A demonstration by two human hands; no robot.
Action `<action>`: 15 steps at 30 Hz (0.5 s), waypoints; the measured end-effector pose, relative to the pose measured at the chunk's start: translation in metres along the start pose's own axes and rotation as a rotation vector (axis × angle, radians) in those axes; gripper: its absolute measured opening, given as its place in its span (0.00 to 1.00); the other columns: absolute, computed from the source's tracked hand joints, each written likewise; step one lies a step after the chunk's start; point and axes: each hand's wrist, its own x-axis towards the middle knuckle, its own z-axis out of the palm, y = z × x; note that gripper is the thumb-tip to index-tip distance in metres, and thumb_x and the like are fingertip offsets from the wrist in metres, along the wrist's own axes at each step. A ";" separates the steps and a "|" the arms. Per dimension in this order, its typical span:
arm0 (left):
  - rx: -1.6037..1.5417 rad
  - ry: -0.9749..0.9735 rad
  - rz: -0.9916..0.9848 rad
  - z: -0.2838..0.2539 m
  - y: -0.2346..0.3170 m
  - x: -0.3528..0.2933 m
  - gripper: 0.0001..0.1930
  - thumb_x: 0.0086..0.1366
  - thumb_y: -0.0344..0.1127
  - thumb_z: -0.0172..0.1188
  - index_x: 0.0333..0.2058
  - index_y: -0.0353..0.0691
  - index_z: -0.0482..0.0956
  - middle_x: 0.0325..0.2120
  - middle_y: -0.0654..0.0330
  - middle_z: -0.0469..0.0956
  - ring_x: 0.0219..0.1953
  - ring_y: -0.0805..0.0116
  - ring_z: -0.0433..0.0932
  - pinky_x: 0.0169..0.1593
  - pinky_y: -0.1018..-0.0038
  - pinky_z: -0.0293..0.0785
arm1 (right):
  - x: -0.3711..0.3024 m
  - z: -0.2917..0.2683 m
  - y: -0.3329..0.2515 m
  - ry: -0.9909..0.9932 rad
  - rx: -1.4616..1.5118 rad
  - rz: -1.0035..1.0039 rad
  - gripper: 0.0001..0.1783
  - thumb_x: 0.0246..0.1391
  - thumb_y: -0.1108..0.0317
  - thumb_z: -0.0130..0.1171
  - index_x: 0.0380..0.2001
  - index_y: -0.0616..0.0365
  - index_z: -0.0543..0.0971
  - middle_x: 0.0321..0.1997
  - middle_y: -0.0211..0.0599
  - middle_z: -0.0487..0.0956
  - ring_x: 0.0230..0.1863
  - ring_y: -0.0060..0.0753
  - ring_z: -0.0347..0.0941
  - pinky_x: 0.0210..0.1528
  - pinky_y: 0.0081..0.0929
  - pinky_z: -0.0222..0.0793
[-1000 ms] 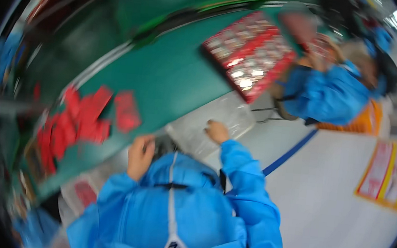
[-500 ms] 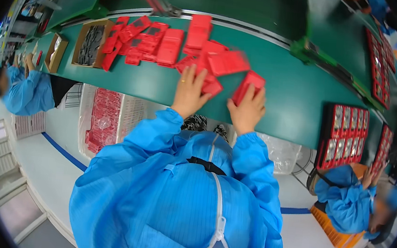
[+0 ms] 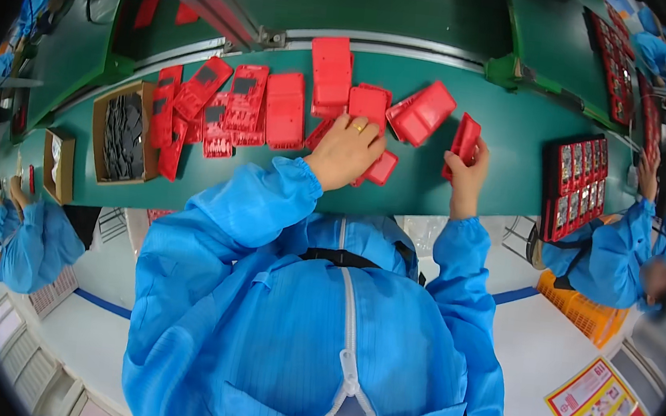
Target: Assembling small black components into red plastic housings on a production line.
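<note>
My right hand (image 3: 469,173) grips a red plastic housing (image 3: 464,137), tilted up on its edge above the green table, thumb on its near side. My left hand (image 3: 348,153) is closed over red housings in the middle of the pile; its palm hides much of what lies under it. One red housing (image 3: 382,168) shows beside its thumb, and another red housing (image 3: 369,101) lies just beyond its fingertips. Between my hands and farther back rest two overlapping red housings (image 3: 424,112). Left of my left hand, several red housings (image 3: 284,111) lie in a loose row, some with their inner sides up.
A cardboard box (image 3: 100,133) of dark flat parts stands left of the housings, with a smaller cardboard box (image 3: 65,170) beyond it. Black-and-red trays (image 3: 553,189) of parts sit at the right. A metal rail (image 3: 397,44) runs along the back. Co-workers in blue sit at both sides.
My right hand has moved right and lifted a housing onto its edge. The blurred housing between my hands now rests overlapping another. My left hand has shifted slightly right over the pile.
</note>
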 end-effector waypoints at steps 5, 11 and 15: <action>0.076 -0.007 0.164 -0.002 -0.011 0.014 0.17 0.54 0.33 0.52 0.44 0.38 0.73 0.44 0.51 0.70 0.50 0.55 0.68 0.52 0.63 0.65 | 0.059 0.027 -0.085 -0.194 0.308 0.042 0.40 0.38 0.76 0.66 0.57 0.64 0.60 0.52 0.45 0.70 0.46 0.35 0.72 0.42 0.28 0.73; -0.172 0.198 0.022 -0.016 -0.012 0.026 0.21 0.52 0.28 0.53 0.47 0.37 0.71 0.50 0.49 0.69 0.53 0.53 0.68 0.53 0.62 0.69 | 0.154 0.131 -0.092 -0.092 -0.690 -0.300 0.43 0.33 0.63 0.67 0.58 0.46 0.64 0.55 0.48 0.65 0.56 0.53 0.60 0.54 0.48 0.57; -0.360 0.451 -0.396 -0.043 -0.023 0.030 0.22 0.51 0.24 0.53 0.48 0.37 0.72 0.45 0.50 0.74 0.46 0.55 0.74 0.50 0.68 0.71 | 0.186 0.166 -0.105 -0.128 -0.807 -0.387 0.40 0.37 0.63 0.68 0.56 0.47 0.64 0.50 0.50 0.68 0.52 0.52 0.65 0.50 0.45 0.61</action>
